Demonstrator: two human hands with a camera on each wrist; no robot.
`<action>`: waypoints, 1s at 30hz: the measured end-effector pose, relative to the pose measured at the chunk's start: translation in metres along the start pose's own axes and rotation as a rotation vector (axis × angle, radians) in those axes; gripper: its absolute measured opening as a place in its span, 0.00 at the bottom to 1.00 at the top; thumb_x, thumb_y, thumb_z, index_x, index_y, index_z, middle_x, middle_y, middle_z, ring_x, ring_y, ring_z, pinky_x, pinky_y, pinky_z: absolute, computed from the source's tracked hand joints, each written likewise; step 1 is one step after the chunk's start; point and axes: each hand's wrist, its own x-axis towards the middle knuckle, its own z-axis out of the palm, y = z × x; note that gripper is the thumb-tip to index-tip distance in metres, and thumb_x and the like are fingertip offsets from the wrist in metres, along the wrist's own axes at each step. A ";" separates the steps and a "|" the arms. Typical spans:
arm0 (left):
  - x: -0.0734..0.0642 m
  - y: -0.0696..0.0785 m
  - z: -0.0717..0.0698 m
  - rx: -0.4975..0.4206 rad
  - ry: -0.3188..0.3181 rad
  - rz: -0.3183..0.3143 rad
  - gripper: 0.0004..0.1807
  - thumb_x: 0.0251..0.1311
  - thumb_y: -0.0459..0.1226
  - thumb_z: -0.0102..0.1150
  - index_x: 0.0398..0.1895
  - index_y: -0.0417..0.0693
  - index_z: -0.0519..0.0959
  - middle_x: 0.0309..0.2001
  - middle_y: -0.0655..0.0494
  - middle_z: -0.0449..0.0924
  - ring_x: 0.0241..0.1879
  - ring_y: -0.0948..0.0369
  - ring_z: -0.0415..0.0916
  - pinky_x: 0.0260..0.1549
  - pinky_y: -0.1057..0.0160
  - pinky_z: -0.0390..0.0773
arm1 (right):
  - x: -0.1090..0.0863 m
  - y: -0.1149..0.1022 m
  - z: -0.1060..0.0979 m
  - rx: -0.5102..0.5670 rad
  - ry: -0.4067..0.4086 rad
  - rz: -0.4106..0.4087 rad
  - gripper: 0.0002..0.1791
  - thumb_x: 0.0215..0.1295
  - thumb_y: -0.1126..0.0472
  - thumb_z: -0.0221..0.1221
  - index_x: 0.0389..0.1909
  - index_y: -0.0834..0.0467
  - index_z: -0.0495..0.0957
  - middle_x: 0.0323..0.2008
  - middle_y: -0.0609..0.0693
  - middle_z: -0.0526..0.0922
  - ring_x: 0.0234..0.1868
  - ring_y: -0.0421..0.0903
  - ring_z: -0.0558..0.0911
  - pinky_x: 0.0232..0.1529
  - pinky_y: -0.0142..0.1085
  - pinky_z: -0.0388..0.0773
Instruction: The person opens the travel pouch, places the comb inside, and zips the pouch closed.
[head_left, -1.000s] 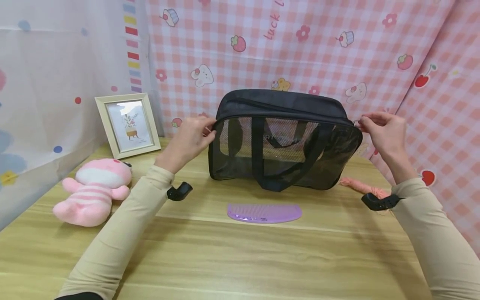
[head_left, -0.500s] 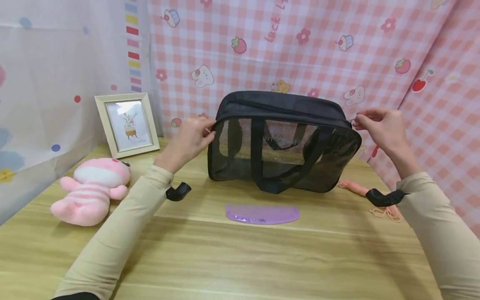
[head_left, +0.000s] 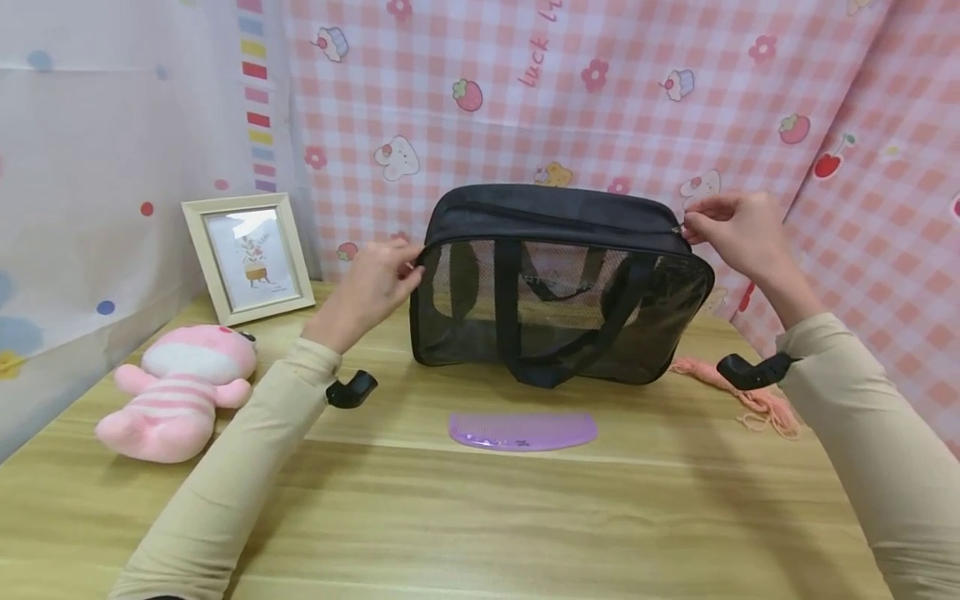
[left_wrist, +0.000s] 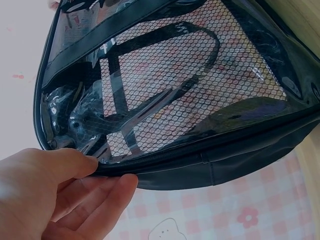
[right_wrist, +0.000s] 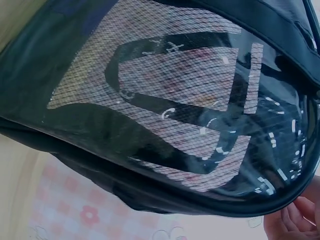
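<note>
A black bag (head_left: 562, 208) with a see-through front, a mesh back and dark strap handles stands upright on the table. At its upper left corner, my left hand (head_left: 375, 279) pinches the edge; the left wrist view shows thumb and fingers on the piping (left_wrist: 150, 162). On the opposite end, my right hand (head_left: 738, 233) pinches a small metal zipper pull (head_left: 678, 229) at the top right. Only some fingers of the right hand (right_wrist: 295, 220) show in the right wrist view, beyond the bag's corner, and the pull is hidden there.
In front of the bag lies a purple comb (head_left: 522, 431). A pink plush toy (head_left: 180, 392) and a cream picture frame (head_left: 250, 258) are at the left. Pink yarn (head_left: 738, 392) lies right of the bag. Patterned cloth (head_left: 487, 108) hangs behind the wooden table (head_left: 480, 517).
My right hand has moved left and slightly up along the bag's top, taking the zipper pull with it. My left hand stays at the left corner.
</note>
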 end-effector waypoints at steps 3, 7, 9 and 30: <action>-0.001 -0.001 -0.001 -0.010 0.006 -0.006 0.12 0.58 0.24 0.57 0.45 0.31 0.81 0.38 0.39 0.81 0.31 0.51 0.82 0.29 0.60 0.83 | 0.008 -0.008 0.000 -0.058 -0.034 -0.034 0.16 0.65 0.59 0.58 0.41 0.69 0.81 0.27 0.55 0.85 0.22 0.27 0.79 0.27 0.17 0.72; -0.002 -0.001 -0.001 -0.022 0.003 -0.015 0.11 0.59 0.24 0.57 0.45 0.32 0.81 0.39 0.39 0.81 0.31 0.52 0.82 0.28 0.60 0.83 | 0.012 -0.014 -0.001 -0.126 -0.073 -0.038 0.17 0.66 0.58 0.57 0.43 0.69 0.81 0.30 0.59 0.85 0.21 0.26 0.78 0.28 0.18 0.70; -0.002 -0.001 0.000 -0.023 0.004 -0.012 0.12 0.59 0.24 0.57 0.45 0.32 0.81 0.39 0.39 0.81 0.30 0.52 0.82 0.28 0.60 0.83 | 0.012 -0.015 -0.002 -0.133 -0.088 -0.033 0.16 0.66 0.59 0.57 0.44 0.70 0.80 0.31 0.60 0.85 0.21 0.26 0.78 0.28 0.18 0.70; -0.002 -0.001 0.000 -0.026 0.011 0.020 0.12 0.58 0.24 0.57 0.45 0.31 0.81 0.37 0.38 0.81 0.31 0.51 0.82 0.29 0.60 0.84 | 0.021 -0.036 -0.006 -0.308 -0.180 -0.137 0.12 0.65 0.62 0.57 0.40 0.67 0.82 0.30 0.59 0.85 0.23 0.39 0.82 0.21 0.26 0.68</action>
